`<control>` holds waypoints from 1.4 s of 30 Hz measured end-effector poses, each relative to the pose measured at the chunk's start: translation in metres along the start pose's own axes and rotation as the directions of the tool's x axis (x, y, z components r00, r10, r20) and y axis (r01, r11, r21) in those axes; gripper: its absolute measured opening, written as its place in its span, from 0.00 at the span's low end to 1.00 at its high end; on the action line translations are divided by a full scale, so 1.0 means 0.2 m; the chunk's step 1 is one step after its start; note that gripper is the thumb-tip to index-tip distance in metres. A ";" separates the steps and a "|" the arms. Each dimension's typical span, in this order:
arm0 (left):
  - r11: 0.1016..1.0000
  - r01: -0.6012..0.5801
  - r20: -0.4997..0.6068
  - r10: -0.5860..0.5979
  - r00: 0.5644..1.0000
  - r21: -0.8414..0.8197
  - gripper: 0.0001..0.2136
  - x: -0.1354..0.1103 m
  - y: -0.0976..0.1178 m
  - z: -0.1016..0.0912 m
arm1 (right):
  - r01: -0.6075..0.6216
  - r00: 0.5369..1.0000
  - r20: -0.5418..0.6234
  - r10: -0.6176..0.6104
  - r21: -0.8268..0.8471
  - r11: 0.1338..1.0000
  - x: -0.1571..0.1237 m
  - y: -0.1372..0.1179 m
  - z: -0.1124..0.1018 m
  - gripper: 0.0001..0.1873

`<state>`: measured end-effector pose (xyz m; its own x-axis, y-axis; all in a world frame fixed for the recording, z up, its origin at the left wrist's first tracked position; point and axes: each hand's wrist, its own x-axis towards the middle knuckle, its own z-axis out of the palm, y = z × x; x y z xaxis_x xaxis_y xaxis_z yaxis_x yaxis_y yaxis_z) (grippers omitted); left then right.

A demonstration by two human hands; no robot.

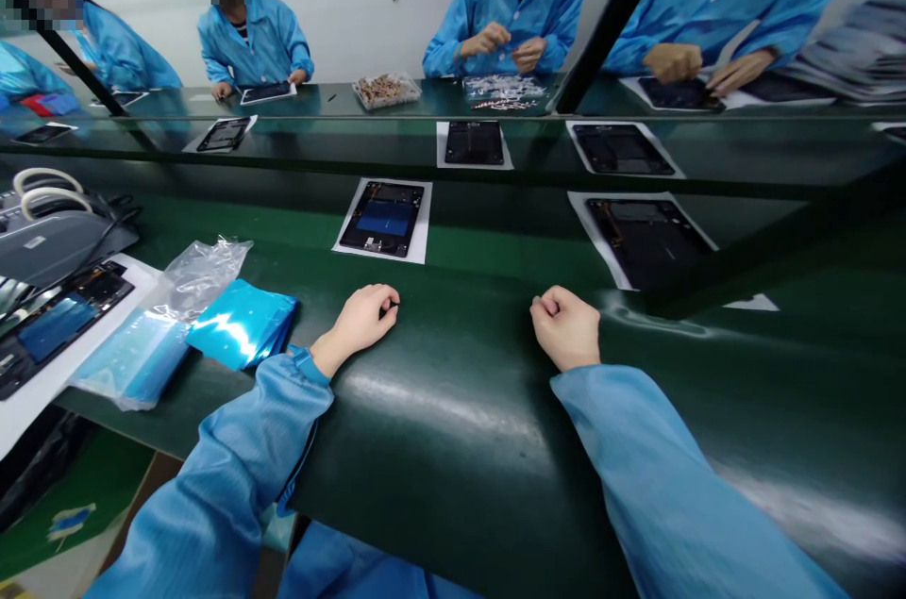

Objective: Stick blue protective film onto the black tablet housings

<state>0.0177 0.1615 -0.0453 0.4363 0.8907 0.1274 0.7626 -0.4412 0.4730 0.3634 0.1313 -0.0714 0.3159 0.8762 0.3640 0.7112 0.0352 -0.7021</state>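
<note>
My left hand (360,321) rests on the green worktop (460,344) with its fingers loosely curled and nothing visible in them. To its left lies a stack of shiny blue film sheets (244,321), beside a clear plastic bag (159,330) with blue sheets inside. My right hand (568,327) is closed in a fist on the worktop, with no object showing. Beyond my left hand, a tablet-like device with its inside exposed (386,219) lies on white paper. A second opened device (647,241) lies beyond my right hand, on paper partly behind a dark post.
A dark slanted post (793,241) crosses the right side. Grey equipment with pale hoses (53,222) stands at left above another opened device (60,325). Further opened devices (474,143) lie on the strip beyond. Several co-workers in blue coats (513,5) sit opposite, near a tray of small parts (386,91).
</note>
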 end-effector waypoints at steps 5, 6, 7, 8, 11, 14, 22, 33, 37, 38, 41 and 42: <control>1.000 -0.003 -0.003 0.003 1.000 0.001 0.04 0.00 -0.01 0.01 | 0.006 1.000 0.030 -0.005 -0.022 1.000 0.01 -0.01 -0.01 0.14; 1.000 -0.003 -0.003 0.003 1.000 0.000 0.04 0.00 -0.01 0.01 | 0.007 0.999 0.039 -0.006 -0.025 1.000 0.01 -0.02 -0.01 0.14; 1.000 -0.003 -0.002 0.003 1.000 0.000 0.04 0.00 -0.01 0.01 | 0.008 0.999 0.046 -0.006 -0.028 1.000 0.01 -0.02 -0.01 0.15; 1.000 -0.003 -0.001 0.003 1.000 0.000 0.04 0.00 -0.01 0.01 | 0.008 0.999 0.053 -0.006 -0.031 1.000 0.01 -0.03 -0.01 0.15; 1.000 -0.001 0.006 0.001 1.000 0.000 0.04 0.00 -0.01 0.01 | 0.004 0.997 0.073 -0.001 -0.042 0.999 0.01 -0.03 -0.01 0.16; 1.000 0.002 0.008 -0.002 1.000 0.004 0.04 0.00 -0.01 0.01 | 0.000 0.996 0.084 0.004 -0.051 0.999 0.01 -0.04 -0.01 0.17; 1.000 0.004 0.005 -0.004 1.000 0.026 0.06 0.00 0.00 0.00 | -0.007 0.996 0.086 0.012 -0.055 0.998 0.01 -0.04 -0.01 0.17; 1.000 0.004 -0.004 -0.004 1.000 0.012 0.06 0.01 -0.01 0.00 | 0.036 0.997 0.072 -0.031 -0.079 0.996 0.02 0.01 0.02 0.09; 1.000 0.005 -0.002 -0.005 1.000 0.007 0.06 0.01 -0.01 0.01 | 0.032 0.996 0.086 -0.021 -0.133 0.991 0.01 0.02 0.03 0.07; 1.000 0.004 0.000 -0.004 1.000 0.006 0.06 0.01 -0.01 0.01 | 0.027 0.996 0.088 -0.014 -0.158 0.987 0.01 0.02 0.04 0.05; 1.000 0.003 0.003 -0.003 1.000 0.001 0.06 0.02 -0.01 0.01 | 0.011 0.997 0.080 0.012 -0.275 0.961 0.07 0.01 0.03 0.06; 1.000 0.002 0.004 -0.002 1.000 -0.001 0.06 0.02 -0.01 0.01 | 0.000 0.997 0.073 0.026 -0.330 0.944 0.11 0.01 0.02 0.11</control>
<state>0.0194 0.1655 -0.0473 0.4364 0.8913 0.1229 0.7633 -0.4391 0.4740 0.3692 0.1516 -0.0672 0.2874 0.9095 0.3003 0.8786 -0.1255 -0.4607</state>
